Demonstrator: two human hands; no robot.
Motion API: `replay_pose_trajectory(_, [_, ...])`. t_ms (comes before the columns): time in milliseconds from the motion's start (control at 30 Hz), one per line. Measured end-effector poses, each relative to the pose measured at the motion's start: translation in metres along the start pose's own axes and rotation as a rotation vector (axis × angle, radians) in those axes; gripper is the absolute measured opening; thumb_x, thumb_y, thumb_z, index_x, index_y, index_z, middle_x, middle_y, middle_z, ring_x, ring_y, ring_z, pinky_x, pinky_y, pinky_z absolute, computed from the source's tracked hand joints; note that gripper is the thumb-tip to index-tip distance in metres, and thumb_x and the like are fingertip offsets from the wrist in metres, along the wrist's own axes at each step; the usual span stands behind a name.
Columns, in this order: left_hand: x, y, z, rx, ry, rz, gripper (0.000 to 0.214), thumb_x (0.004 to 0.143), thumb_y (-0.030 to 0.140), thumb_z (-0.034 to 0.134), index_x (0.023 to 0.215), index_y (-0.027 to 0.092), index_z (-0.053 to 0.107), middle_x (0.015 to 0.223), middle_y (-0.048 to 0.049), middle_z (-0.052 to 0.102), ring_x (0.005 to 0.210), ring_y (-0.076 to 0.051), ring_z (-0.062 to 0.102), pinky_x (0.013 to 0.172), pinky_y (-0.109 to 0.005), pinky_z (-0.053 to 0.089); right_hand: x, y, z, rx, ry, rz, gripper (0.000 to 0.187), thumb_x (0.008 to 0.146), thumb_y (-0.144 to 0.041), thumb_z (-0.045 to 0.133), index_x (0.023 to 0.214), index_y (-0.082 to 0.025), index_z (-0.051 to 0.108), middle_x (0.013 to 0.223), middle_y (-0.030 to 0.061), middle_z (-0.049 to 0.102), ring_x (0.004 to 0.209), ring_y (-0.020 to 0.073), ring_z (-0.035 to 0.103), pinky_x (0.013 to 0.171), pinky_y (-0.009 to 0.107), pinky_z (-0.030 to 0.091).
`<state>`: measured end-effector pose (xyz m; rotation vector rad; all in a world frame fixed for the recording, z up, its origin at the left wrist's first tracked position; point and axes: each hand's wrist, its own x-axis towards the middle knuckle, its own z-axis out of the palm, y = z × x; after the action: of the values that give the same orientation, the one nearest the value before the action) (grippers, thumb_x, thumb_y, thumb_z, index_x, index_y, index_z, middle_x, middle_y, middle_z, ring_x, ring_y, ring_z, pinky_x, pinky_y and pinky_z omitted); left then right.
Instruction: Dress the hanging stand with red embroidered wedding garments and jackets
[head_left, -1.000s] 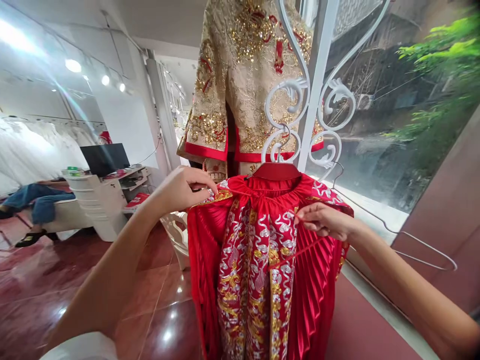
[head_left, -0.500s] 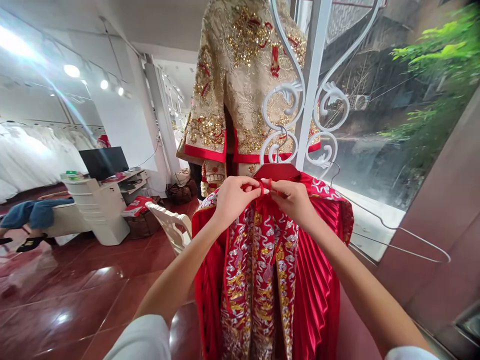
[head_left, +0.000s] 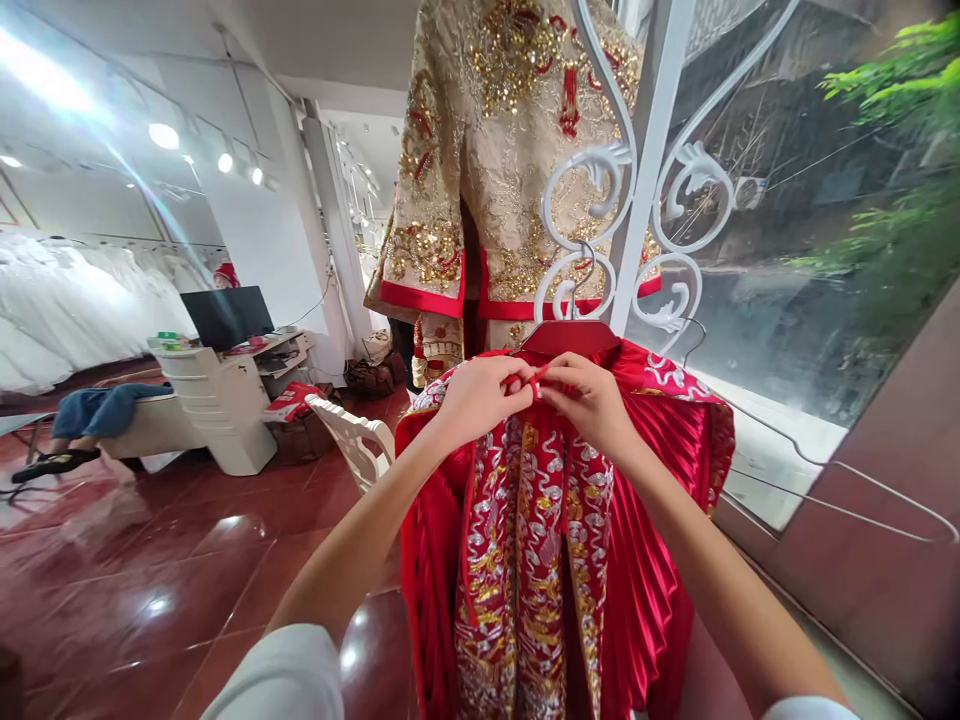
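Hands (head_left: 477, 396) now together on red cord (head_left: 535, 384)

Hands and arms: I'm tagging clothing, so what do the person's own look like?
The left hand and right hand are gloveless; the forearms are bare. The left sleeve is plain white, roughly elbow-length; only a white sliver of right sleeve shows.

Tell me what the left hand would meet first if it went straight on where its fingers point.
Past the thin red fabric cord it pinches, the left hand would likely meet the right hand, which faces it closely; their exact depth is unclear.
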<state>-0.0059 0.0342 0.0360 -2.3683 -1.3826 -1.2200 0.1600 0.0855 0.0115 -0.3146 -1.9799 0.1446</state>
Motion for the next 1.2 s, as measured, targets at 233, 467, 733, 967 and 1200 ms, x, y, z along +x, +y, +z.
replay_pose_trajectory(233, [-0.004, -0.004, -0.005, -0.036, -0.1, 0.14, 0.009, 0.081, 0.021, 0.051, 0.084, 0.02, 0.059, 0.101, 0.0032, 0.061, 0.065, -0.008, 0.05, 0.064, -0.023, 0.036, 0.001, -0.005, -0.002, 0.074, -0.054, 0.081, 0.008, 0.077, -0.021, 0.062, 0.07, -0.018, 0.061, 0.081, 0.0023, 0.052, 0.075, 0.014, 0.052, 0.066, 0.026, 0.041])
replay_pose_trajectory(467, [-0.018, -0.014, 0.003, 0.043, 0.056, 0.048, 0.008, 0.076, 0.01, 0.047, 0.073, 0.018, 0.046, 0.076, 0.001, 0.051, 0.063, -0.01, 0.046, 0.059, -0.024, 0.035, -0.015, -0.01, -0.01, -0.353, -0.066, 0.205, 0.023, 0.074, -0.016, 0.046, 0.053, -0.017, 0.038, 0.069, 0.0022, 0.043, 0.06, 0.0123, 0.041, 0.053, 0.027, 0.028])
replay_pose_trajectory(733, [-0.028, 0.005, 0.019, -0.769, 0.095, -0.302, 0.01, 0.079, 0.024, 0.051, 0.083, 0.019, 0.043, 0.064, 0.0041, 0.055, 0.041, -0.006, 0.044, 0.042, -0.02, 0.035, -0.017, -0.019, -0.005, 0.224, 0.142, 0.574, 0.011, 0.065, -0.022, 0.055, 0.061, -0.02, 0.045, 0.052, -0.0015, 0.045, 0.043, 0.01, 0.038, 0.039, 0.022, 0.026])
replay_pose_trajectory(967, [-0.025, -0.014, 0.015, -0.759, 0.143, -0.287, 0.015, 0.076, 0.026, 0.059, 0.08, 0.018, 0.047, 0.052, 0.0078, 0.044, 0.042, -0.004, 0.033, 0.042, -0.017, 0.025, -0.028, 0.003, -0.03, 0.929, -0.256, 0.945, 0.019, 0.071, -0.027, 0.059, 0.071, -0.02, 0.041, 0.054, -0.0096, 0.034, 0.034, 0.0007, 0.012, 0.032, 0.016, 0.007])
replay_pose_trajectory(1200, [-0.031, -0.019, 0.009, -0.54, 0.033, -0.243, 0.018, 0.074, 0.028, 0.063, 0.081, 0.017, 0.051, 0.054, 0.007, 0.043, 0.047, -0.006, 0.038, 0.047, -0.019, 0.028, -0.041, 0.005, -0.048, 0.31, -0.586, 0.628, 0.037, 0.079, -0.043, 0.06, 0.059, -0.016, 0.044, 0.056, -0.0048, 0.032, 0.051, 0.0063, 0.026, 0.046, 0.021, 0.02])
